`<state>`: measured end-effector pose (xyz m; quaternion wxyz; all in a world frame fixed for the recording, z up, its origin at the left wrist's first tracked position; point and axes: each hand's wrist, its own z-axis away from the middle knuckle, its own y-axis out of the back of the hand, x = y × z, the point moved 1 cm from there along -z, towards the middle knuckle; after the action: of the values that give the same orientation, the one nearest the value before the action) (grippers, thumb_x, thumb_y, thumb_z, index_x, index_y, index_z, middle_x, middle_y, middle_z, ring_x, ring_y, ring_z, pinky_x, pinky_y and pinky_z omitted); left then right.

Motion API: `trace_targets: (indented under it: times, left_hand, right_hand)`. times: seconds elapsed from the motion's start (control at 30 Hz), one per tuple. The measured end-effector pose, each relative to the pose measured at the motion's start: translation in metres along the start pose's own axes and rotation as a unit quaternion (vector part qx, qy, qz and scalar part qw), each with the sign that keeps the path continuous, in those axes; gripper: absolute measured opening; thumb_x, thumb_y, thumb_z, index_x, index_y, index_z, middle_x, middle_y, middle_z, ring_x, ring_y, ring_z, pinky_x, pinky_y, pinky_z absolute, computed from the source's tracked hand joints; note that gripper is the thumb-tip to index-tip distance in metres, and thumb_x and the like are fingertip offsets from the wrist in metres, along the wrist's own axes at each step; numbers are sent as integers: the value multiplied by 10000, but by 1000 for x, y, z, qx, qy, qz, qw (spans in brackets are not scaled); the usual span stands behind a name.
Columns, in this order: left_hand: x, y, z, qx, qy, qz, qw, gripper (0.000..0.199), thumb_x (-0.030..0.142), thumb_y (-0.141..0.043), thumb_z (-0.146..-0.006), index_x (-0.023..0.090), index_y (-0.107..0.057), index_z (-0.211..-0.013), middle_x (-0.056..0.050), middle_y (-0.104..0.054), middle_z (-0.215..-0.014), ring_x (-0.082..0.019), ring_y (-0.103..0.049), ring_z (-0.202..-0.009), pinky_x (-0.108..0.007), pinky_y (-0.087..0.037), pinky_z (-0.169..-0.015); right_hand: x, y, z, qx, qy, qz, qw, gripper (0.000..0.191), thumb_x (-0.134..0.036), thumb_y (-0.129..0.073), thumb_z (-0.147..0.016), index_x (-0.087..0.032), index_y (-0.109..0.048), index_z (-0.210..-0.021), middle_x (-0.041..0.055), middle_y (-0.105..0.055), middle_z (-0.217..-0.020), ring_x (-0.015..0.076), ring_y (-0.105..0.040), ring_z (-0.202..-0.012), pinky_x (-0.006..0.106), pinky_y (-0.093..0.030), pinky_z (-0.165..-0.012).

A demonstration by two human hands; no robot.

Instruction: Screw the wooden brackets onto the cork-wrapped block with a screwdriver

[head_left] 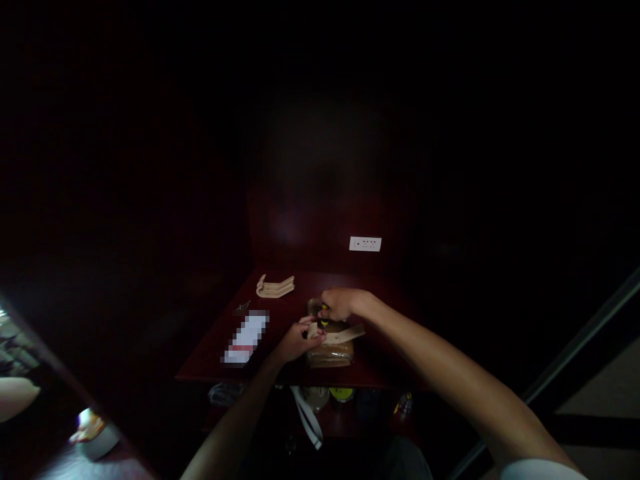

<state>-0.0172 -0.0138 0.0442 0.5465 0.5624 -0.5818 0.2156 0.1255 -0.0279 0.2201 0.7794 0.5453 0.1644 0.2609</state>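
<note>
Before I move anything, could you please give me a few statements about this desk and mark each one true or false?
1. The right hand grips a yellow-and-black tool handle. True.
2. The left hand lies flat and empty on the desk. False: it holds a pale strip above a brown packet.
3. A white wall socket panel is fixed to the wall behind the desk. True.
4. The curved pale pieces lie on the floor. False: they lie on the dark red desk.
</note>
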Motion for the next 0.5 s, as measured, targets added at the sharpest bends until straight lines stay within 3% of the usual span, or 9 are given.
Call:
trace_targets:
  times: [0.13,0.3,0.5]
  left_hand:
    - [-2,0,0,2,7,-4,1000,321,446,-713,-679,163,-750,-828,-119,-607,-1203,-265,-490,-1205,-328,-363,-1024]
    - [-4,0,0,2,12,-11,1000,320,438,-709,-688,168,-752,-854,-131,-592,-1221,-273,-447,-1249,-343,-347,-1040]
    - [0,1,0,-6,9,-9,1000,312,427,-720,-679,160,-751,-839,-131,-626,-1158,-272,-471,-1222,-355,-353,-1036]
  right_hand:
    - [1,0,3,49,5,-5,999,411,-357,-587,-771,-144,-578,-1122,113,-686,-983,184,-639,-745,221,-363,-505]
    - [3,-1,5,63,33,-10,997,289,-306,-561,-793,-171,-584,-1048,89,-682,-966,174,-633,-767,216,-366,-538]
    - [2,0,-3,53,25,-16,998,333,-361,-577,-769,-156,-576,-1031,97,-674,-955,177,-621,-749,217,-364,-524]
